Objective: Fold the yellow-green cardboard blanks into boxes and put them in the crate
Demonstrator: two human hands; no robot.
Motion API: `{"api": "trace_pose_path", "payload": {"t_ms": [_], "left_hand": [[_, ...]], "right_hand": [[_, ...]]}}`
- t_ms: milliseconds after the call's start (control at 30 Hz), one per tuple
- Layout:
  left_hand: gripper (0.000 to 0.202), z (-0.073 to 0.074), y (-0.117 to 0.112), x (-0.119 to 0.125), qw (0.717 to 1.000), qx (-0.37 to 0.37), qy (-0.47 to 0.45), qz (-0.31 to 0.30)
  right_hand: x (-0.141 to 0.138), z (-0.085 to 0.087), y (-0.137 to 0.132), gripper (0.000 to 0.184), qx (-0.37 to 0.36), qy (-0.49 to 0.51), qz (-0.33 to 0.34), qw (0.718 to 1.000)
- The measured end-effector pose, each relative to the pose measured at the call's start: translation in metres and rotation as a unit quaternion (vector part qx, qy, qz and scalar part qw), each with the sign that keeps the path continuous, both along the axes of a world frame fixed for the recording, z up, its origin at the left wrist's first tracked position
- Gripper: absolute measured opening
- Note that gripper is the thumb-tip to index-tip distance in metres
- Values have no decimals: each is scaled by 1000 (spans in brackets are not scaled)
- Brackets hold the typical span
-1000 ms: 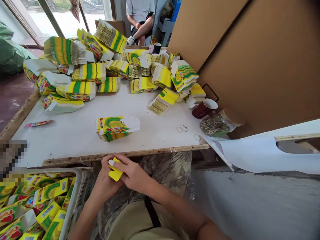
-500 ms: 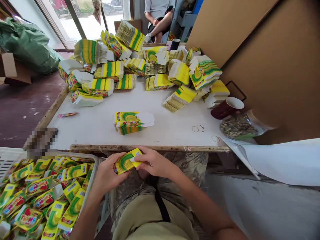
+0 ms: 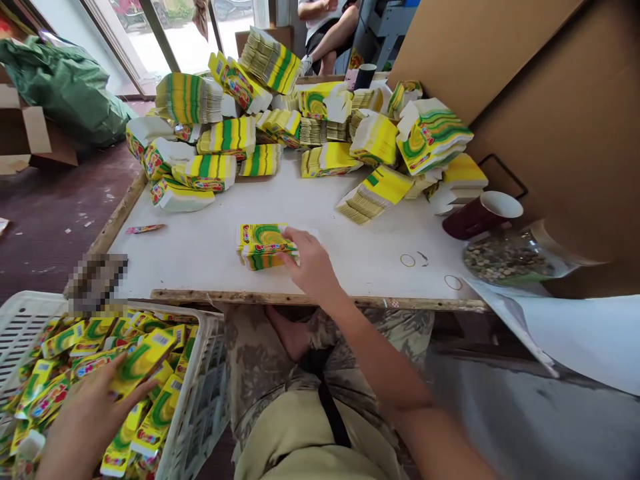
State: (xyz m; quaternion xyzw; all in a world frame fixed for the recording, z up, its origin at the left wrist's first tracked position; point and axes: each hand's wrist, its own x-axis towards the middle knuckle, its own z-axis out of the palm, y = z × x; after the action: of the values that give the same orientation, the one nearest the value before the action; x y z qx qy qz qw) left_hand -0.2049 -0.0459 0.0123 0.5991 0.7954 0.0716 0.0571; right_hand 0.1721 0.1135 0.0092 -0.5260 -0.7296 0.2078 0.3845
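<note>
My left hand [image 3: 93, 407] is over the crate at the lower left. A folded yellow-and-green carton [image 3: 143, 360] with a barcode end lies between its thumb and fingers, slightly blurred. Filled-out cartons of the same print [image 3: 159, 407] lie heaped beneath. On the white table, my right hand [image 3: 313, 263] reaches the right end of a stack of flat cartons [image 3: 263, 241]. Its thumb and fingers are apart at the stack's edge, covering the white flaps; whether they grip a carton is unclear.
The white plastic crate [image 3: 200, 333] stands against the table's wooden front edge [image 3: 200, 295]. Bundles of flat cartons [image 3: 227, 137] are piled along the back. To the right are a dark red cup [image 3: 465, 217] and a clear jar [image 3: 515, 257]. A seated person [image 3: 330, 40] is beyond.
My hands have parted from the carton they both held. The left carried it down-left over the crate; the right moved up to the stack. The view has shifted slightly.
</note>
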Motion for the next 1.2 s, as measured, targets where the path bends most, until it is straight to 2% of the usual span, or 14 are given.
{"api": "trace_pose_path", "payload": {"t_ms": [67, 167, 267, 333, 467, 567, 633, 700, 767, 833, 900, 1033, 1133, 1200], "left_hand": [[66, -5, -14, -21, 999, -18, 41, 7], [64, -18, -19, -8, 998, -27, -45, -18], [57, -26, -4, 39, 980, -13, -186, -64], [51, -26, 13, 76, 957, -2, -264, -118], [43, -22, 45, 146, 883, -16, -425, -199], [41, -24, 63, 185, 826, 40, -541, -153], [39, -27, 70, 199, 808, 91, -572, -107], [36, -28, 75, 203, 814, 127, -561, -85], [31, -25, 80, 201, 843, 162, -503, -100], [27, -20, 90, 198, 881, 209, -398, -146], [31, -15, 106, 196, 905, 242, -279, -209], [55, -22, 141, 199, 927, 187, -140, -294], [61, -36, 151, 204, 939, 134, -117, -294], [66, -43, 147, 207, 937, 147, -137, -285]], "right_hand": [[-1, -4, 19, 41, -17, -82, -27, 996], [-4, -13, 31, 40, -29, -125, -20, 992], [-6, -15, 30, 42, -20, -138, -22, 990], [-6, -13, 29, 44, -9, -139, -20, 990], [-6, -12, 24, 47, 30, -92, -22, 995], [-5, -15, 20, 47, 44, -62, -13, 997], [-4, -16, 19, 46, 47, -55, -10, 997], [-2, -15, 19, 43, 55, -61, -22, 996], [0, -13, 23, 41, 56, -84, -44, 994], [0, -12, 28, 41, 27, -114, -59, 991], [-1, -12, 33, 41, -9, -135, -57, 989], [-4, -14, 38, 35, -31, -140, -41, 989], [-5, -14, 38, 34, -34, -139, -41, 989], [-5, -13, 39, 36, -34, -125, -47, 990]]}}
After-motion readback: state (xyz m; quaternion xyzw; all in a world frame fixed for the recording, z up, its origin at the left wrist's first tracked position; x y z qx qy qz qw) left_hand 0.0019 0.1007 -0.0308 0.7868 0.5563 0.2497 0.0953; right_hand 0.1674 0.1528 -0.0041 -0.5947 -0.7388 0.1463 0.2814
